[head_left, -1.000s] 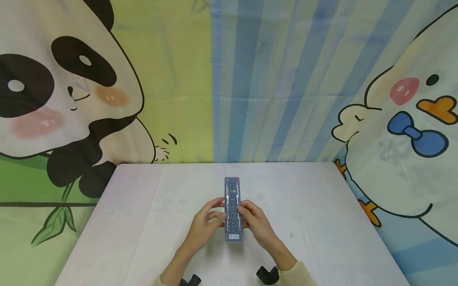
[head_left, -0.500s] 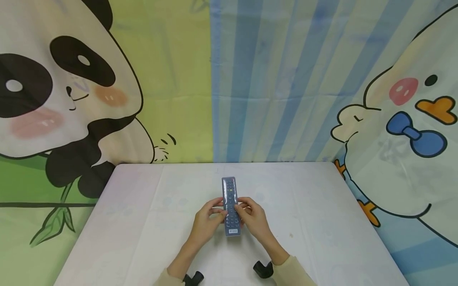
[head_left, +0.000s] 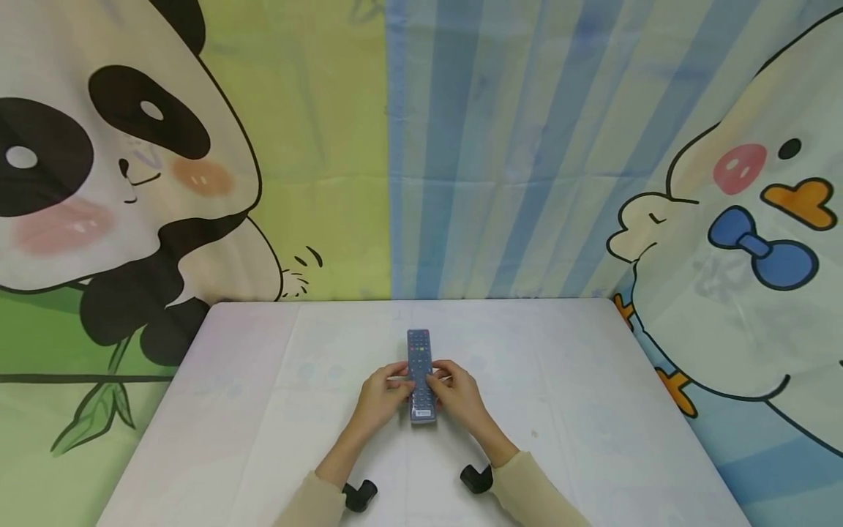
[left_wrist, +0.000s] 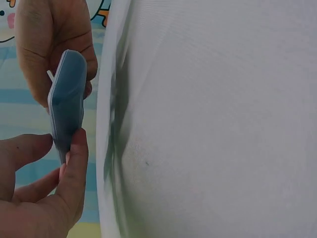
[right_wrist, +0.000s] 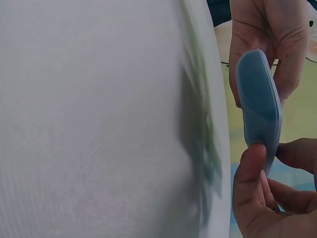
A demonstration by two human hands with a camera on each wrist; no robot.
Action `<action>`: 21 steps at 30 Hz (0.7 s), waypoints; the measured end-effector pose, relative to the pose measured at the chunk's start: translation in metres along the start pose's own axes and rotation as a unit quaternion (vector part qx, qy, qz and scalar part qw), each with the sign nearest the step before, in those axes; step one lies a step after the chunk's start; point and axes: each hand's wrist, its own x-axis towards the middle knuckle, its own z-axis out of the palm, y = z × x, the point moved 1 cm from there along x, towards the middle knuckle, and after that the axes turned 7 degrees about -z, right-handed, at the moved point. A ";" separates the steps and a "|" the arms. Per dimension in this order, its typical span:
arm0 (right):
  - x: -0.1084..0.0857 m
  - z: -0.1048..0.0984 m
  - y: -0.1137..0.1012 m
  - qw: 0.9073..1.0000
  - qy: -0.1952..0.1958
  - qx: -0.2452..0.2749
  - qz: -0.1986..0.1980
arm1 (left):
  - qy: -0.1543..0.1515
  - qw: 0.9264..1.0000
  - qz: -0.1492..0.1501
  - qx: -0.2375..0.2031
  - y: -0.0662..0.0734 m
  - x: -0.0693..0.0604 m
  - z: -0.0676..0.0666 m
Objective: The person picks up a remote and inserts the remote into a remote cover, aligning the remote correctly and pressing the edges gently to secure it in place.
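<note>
A dark blue-grey remote control (head_left: 420, 366), with rows of buttons and a white label at its near end, is held lengthwise between both hands. My left hand (head_left: 380, 397) pinches its left edge, with the thumb near the front face. On the opposite edge, my right hand (head_left: 459, 395) grips it in the same way. Both wrist views show the remote's end and smooth underside: in the left wrist view the remote (left_wrist: 69, 99) appears off the tabletop, and in the right wrist view the remote (right_wrist: 257, 94) has fingertips on both sides.
A white-covered table (head_left: 540, 366) spreads under the hands. Behind it hang a panda-print cloth (head_left: 316, 146) and a striped cloth (head_left: 500, 146) with a white cartoon bird (head_left: 737, 329). Black wrist-worn pieces (head_left: 360, 496) stick out by the cream sleeves (head_left: 536, 487).
Both hands have drawn slightly forward, away from the body, and a little left. The remote looks shorter, tilted left midway and straighter now. Both hands keep their hold.
</note>
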 end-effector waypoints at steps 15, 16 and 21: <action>0.005 0.005 0.018 0.998 -0.043 -0.015 0.041 | -0.015 0.997 -0.022 0.074 -0.015 0.008 0.002; 0.005 0.005 0.018 0.998 -0.044 -0.017 0.041 | -0.015 0.997 -0.024 0.075 -0.016 0.009 0.002; 0.005 0.006 0.017 0.998 -0.046 -0.026 0.039 | -0.019 0.996 -0.029 0.081 -0.018 0.010 0.002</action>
